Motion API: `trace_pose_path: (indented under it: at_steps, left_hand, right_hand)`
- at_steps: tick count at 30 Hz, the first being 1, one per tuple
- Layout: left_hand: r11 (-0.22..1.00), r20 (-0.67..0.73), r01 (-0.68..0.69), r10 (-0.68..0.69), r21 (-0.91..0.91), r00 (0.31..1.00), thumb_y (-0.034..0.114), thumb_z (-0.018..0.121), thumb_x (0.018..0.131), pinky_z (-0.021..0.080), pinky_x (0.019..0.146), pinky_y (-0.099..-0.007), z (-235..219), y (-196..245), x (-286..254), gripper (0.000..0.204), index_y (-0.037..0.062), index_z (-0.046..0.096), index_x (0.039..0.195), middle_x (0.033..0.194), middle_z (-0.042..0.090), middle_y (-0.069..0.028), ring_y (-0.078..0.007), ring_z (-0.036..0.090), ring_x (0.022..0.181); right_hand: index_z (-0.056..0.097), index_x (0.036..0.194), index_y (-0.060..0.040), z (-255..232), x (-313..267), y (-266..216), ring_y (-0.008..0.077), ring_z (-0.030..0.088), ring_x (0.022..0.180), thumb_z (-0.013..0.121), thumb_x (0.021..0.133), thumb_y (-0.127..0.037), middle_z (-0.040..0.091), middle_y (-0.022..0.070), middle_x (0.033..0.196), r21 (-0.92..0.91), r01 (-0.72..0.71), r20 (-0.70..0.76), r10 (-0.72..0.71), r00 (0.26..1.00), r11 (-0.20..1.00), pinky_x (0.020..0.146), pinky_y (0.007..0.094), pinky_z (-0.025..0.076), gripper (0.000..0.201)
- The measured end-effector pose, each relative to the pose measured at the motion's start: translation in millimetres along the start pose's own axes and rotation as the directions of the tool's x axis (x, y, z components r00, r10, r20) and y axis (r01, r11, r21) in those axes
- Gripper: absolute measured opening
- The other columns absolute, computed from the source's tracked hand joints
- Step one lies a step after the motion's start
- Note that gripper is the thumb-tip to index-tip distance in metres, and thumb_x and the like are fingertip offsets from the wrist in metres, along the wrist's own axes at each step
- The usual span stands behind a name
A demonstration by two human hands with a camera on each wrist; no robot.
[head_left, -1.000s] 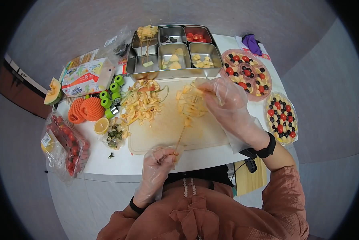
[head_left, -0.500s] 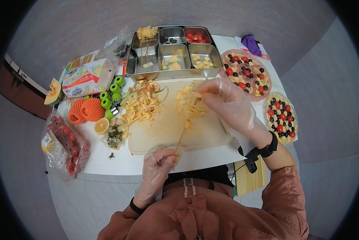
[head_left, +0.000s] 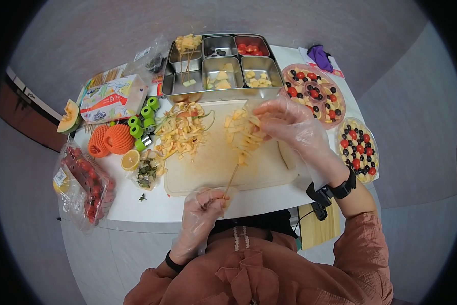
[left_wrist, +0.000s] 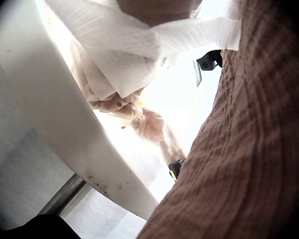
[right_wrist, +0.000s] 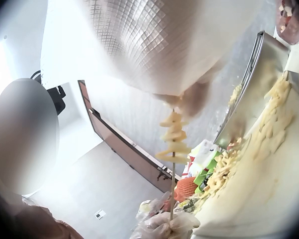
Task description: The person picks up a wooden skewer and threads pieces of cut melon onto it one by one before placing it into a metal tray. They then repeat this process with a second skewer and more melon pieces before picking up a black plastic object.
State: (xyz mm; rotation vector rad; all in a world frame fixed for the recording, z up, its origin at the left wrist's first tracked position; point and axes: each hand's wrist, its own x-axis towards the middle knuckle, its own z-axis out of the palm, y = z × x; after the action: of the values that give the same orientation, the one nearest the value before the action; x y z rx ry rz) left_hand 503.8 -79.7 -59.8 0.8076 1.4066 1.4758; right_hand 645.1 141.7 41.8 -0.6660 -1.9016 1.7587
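Note:
Low at the table's front edge, my left hand (head_left: pixel 202 208), in a clear plastic glove, grips the bottom end of a wooden skewer (head_left: pixel 231 179). Pale yellow fruit pieces (right_wrist: pixel 173 135) are threaded along its upper part, loosely spaced, in the right wrist view. At the skewer's top end my gloved right hand (head_left: pixel 297 126) pinches the uppermost fruit, its fingertips partly hiding it. The skewer leans up and away over the cutting board (head_left: pixel 203 178). In the left wrist view, the loose glove covers most of the left hand (left_wrist: pixel 117 103).
A pile of fruit strips (head_left: pixel 182 132) lies on the board's left, a pale wedge (head_left: pixel 286 154) on its right. Behind stands a steel tray (head_left: pixel 223 95) of fruit tubs. Two decorated fruit platters (head_left: pixel 359 150) are at right; bagged red fruit (head_left: pixel 86 183) and green cutters (head_left: pixel 146 112) at left.
My right hand has shifted slightly right and its fingers have spread a little at the skewer's top. The pale wedge on the board has come into view. My left hand stays put.

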Motion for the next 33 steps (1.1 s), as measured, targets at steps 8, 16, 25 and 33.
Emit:
trace_pose_path:
  at_steps: [8, 16, 25, 33]
  left_hand:
    - [1.0, 0.016, 0.003, -0.003, 0.007, 1.0, -0.002, 0.058, 0.089, 0.046, 0.062, -0.0225, 0.2, -0.4, -0.2, 0.014, -0.0044, 0.068, 0.098, 0.088, 0.058, -0.0053, -0.0094, 0.057, 0.07]
    - [1.0, 0.023, -0.006, 0.005, 0.023, 1.0, -0.003, 0.059, 0.089, 0.047, 0.061, -0.0223, -0.2, 1.8, 0.5, 0.013, -0.0046, 0.068, 0.098, 0.086, 0.059, -0.0055, -0.0097, 0.057, 0.068]
    - [1.0, 0.006, -0.017, 0.017, -0.004, 1.0, -0.004, 0.059, 0.088, 0.046, 0.061, -0.0223, 1.2, 1.2, 0.1, 0.013, -0.0046, 0.068, 0.098, 0.085, 0.059, -0.0056, -0.0094, 0.056, 0.067]
    - [0.998, -0.002, -0.046, 0.046, 0.046, 0.999, -0.001, 0.061, 0.088, 0.046, 0.061, -0.0226, -0.1, -1.9, -1.1, 0.013, -0.0041, 0.068, 0.098, 0.084, 0.058, -0.0045, -0.0091, 0.056, 0.068]
  right_hand:
    - [0.061, 0.118, -0.0023, -0.9, -1.5, -3.2, 0.0116, 0.066, 0.096, 0.061, 0.092, -0.011, 0.066, 0.0053, 0.105, -0.021, -0.024, 0.028, 0.025, 0.999, 0.999, 0.079, 0.0263, 0.053, 0.027]
    - [0.062, 0.11, -0.0027, 0.1, -1.4, -5.3, 0.0125, 0.067, 0.094, 0.062, 0.093, -0.013, 0.068, 0.0059, 0.101, -0.057, -0.043, 0.007, 0.043, 0.999, 0.997, 0.075, 0.0263, 0.055, 0.02]
    - [0.063, 0.107, -0.0016, -0.3, -2.7, -5.5, 0.01, 0.066, 0.09, 0.061, 0.092, -0.01, 0.068, 0.0042, 0.093, -0.099, -0.022, -0.032, 0.019, 0.999, 0.995, 0.076, 0.0239, 0.053, 0.017]
    - [0.063, 0.106, -0.0002, 1.0, -6.1, -7.4, 0.0081, 0.064, 0.086, 0.064, 0.09, -0.005, 0.066, 0.0027, 0.093, -0.057, 0.01, -0.091, -0.015, 0.996, 0.998, 0.077, 0.0227, 0.051, 0.017]
